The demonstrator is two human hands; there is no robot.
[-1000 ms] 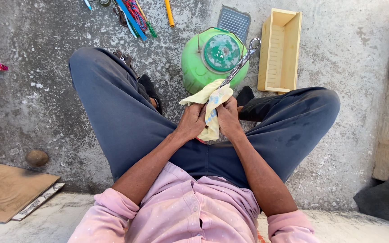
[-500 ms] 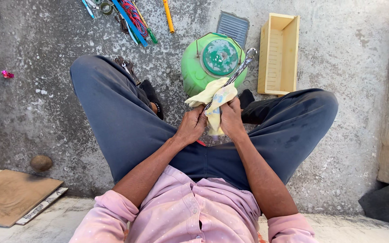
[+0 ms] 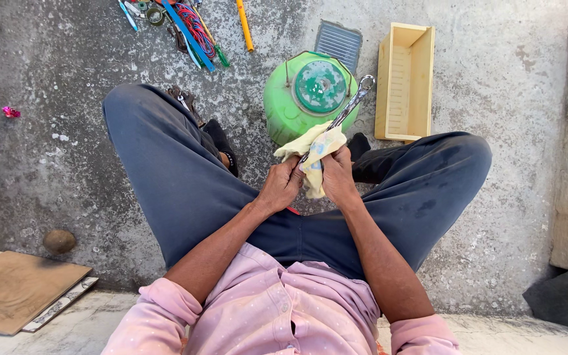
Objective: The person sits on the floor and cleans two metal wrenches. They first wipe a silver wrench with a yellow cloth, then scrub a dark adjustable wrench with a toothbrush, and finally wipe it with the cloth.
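Note:
I sit on a ledge with my legs apart over a concrete floor. Both hands meet in front of me around a pale yellow cloth (image 3: 313, 150). A shiny metal wrench (image 3: 353, 100) sticks out of the cloth toward the upper right, its ring end over a green lidded container (image 3: 290, 108). My left hand (image 3: 283, 186) grips the cloth's lower left. My right hand (image 3: 338, 177) is closed around the cloth and the wrench's hidden lower end.
A yellow wooden box (image 3: 405, 82) stands right of the green container, with a small grey grille (image 3: 338, 41) behind it. Loose tools and coloured wires (image 3: 189, 26) lie at the top. A wooden board (image 3: 14, 289) and a round stone (image 3: 59, 241) sit at lower left.
The view has shifted slightly, so the hands sit a little lower in the picture. The wrench and cloth stay held between both hands, the wrench now poking further toward the upper right.

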